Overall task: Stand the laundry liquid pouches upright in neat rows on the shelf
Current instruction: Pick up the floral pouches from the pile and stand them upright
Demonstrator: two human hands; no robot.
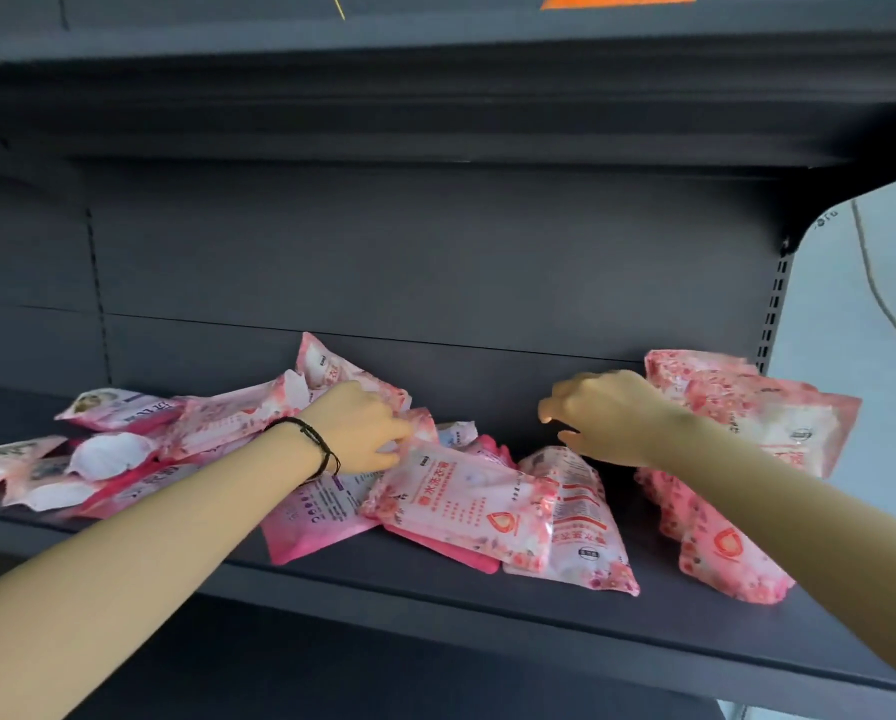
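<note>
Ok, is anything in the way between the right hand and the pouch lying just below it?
Nothing visible. The right hand hangs directly above the striped pouch with open air between. The left hand pinches a neighbouring pouch to the side; the pouch stack stands clear too.

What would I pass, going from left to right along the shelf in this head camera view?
heap of fallen pouches → left hand → flat pouch → right hand → leaning bunch of pouches → cable
</note>
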